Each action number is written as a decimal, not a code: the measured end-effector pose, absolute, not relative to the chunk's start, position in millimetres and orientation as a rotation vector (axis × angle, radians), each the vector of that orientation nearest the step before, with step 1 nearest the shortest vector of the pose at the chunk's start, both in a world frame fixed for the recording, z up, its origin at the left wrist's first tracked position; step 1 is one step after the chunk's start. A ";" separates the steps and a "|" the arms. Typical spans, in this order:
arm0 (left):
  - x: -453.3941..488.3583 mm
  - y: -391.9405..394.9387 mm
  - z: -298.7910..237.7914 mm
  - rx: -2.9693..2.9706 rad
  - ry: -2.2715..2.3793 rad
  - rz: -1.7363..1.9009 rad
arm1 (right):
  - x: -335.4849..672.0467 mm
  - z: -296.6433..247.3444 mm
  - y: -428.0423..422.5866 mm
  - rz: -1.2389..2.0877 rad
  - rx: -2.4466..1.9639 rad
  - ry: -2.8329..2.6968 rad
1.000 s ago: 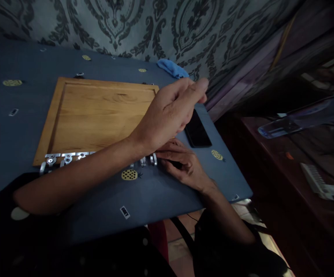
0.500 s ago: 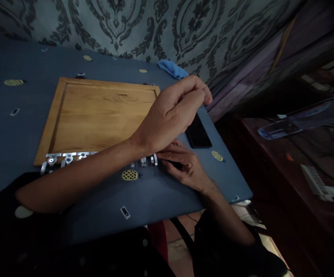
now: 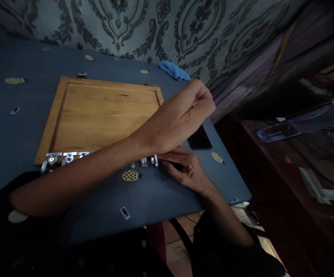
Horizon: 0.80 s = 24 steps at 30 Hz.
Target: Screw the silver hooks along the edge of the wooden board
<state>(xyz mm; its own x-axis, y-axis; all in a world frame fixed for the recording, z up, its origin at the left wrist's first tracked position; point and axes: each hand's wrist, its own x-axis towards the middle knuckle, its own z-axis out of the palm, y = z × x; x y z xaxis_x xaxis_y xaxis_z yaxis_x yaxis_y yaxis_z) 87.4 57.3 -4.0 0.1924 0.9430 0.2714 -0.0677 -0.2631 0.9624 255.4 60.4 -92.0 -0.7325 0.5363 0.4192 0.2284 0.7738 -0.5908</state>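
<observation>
My left hand (image 3: 181, 117) reaches across the table above the right corner of a wooden board (image 3: 97, 117), its fingers curled into a loose fist over a black phone (image 3: 200, 141); I cannot see anything in it. My right hand (image 3: 186, 167) lies low on the blue tablecloth (image 3: 17, 127) beneath the left forearm, fingers pinched on a small dark thing I cannot make out. A row of small silver metal fittings (image 3: 65, 158) runs along the board's near edge, ending right by the right hand's fingertips.
A blue cloth (image 3: 174, 70) lies at the table's far edge by the patterned wall (image 3: 155, 27). To the right, past the table's edge, stands dark wooden furniture (image 3: 285, 173) with a clear plastic item (image 3: 299, 123) and a white comb-like part (image 3: 314, 184).
My left hand's fingers have curled from stretched out into a loose fist and drifted slightly right over the phone. The right hand has stayed in place.
</observation>
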 end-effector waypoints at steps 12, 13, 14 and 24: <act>93.1 57.6 -8.6 1.379 0.761 1.231 | 255.6 -91.3 60.9 0.703 -0.601 -2.374; 92.7 57.9 -6.9 1.388 0.731 1.190 | 256.2 -91.4 61.0 0.713 -0.605 -2.382; 92.1 58.4 -5.1 1.400 0.701 1.142 | 256.8 -91.5 61.1 0.723 -0.610 -2.392; 78.1 60.6 -1.2 1.662 0.996 1.243 | 255.8 -90.7 63.0 0.725 -0.529 -2.395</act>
